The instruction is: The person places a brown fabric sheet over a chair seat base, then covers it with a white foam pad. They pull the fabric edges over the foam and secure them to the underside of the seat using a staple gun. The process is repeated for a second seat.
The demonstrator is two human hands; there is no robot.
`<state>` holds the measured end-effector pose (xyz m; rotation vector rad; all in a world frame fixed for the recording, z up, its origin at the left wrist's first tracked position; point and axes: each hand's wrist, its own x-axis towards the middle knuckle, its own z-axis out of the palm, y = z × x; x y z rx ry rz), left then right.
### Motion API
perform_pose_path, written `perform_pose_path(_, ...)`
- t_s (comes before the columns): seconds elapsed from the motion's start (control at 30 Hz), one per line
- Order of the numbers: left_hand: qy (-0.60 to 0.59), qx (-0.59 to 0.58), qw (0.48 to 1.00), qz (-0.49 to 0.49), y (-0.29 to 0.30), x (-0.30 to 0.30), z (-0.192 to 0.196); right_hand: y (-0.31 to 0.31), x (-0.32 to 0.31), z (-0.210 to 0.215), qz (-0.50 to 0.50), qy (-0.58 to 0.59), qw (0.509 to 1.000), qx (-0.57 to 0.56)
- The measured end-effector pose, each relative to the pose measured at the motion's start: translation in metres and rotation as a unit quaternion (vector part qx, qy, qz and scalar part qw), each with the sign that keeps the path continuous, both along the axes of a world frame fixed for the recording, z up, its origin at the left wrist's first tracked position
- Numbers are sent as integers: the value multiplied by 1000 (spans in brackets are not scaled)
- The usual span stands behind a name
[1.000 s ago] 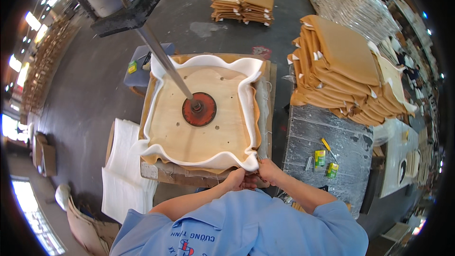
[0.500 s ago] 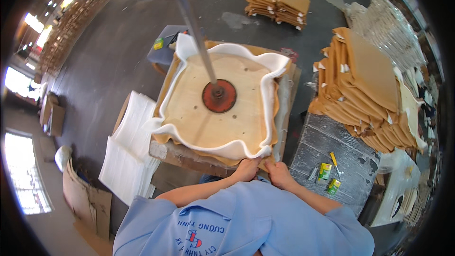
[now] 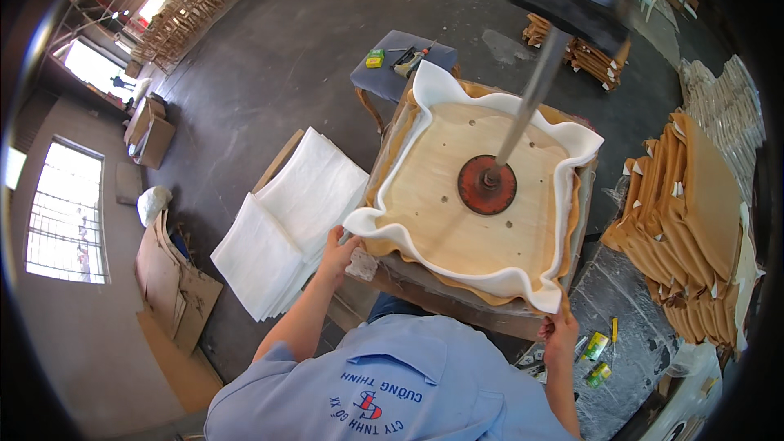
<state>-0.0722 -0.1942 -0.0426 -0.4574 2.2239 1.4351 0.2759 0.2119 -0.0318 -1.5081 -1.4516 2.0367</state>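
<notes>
The surface is a wooden-edged worktop standing on a smooth grey concrete floor, with a barred window glowing at the far left. Beside the worktop lies a pile of white sheets; beyond it stands a blue-grey padded stool bearing a small box and a hand tool. To the right, a tall stack of tan-covered panels rises near a film-wrapped table where two more small boxes and a yellow-handled tool lie.

On the worktop, under a metal rod ending in a round red disc, sits a square pale wooden panel with several small holes. Thick white foam stands up around it in a wavy rim, and a tan cover shows outside that. The right hand has its fingers closed on the cover at the near right corner. The left hand is at the near left corner; whether it grips there I cannot tell.

Dark lettering arcs around a red-and-blue emblem on the light blue shirt, upside down in this view. The boxes carry green and yellow printing.
</notes>
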Motion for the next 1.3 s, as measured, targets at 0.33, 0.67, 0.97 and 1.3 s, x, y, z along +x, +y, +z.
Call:
perform_pose_path(0.33, -189, 39, 962, -195, -24, -54, -39, -223, -121, -26, 165, -17, 959, -229)
perform_pose_path(0.67, -343, 14, 823, -452, -25, -54, -19, -312, -219, -53, 122, 133, 909, -376)
perform_pose_path(0.97, -273, 100, 868, -402, -16, -49, -9, -320, -239, -60, 155, 51, 964, -209)
perform_pose_path(1.3, -129, 151, 825, -530, -15, -2, -8, -315, -180, -15, 218, -62, 969, 101)
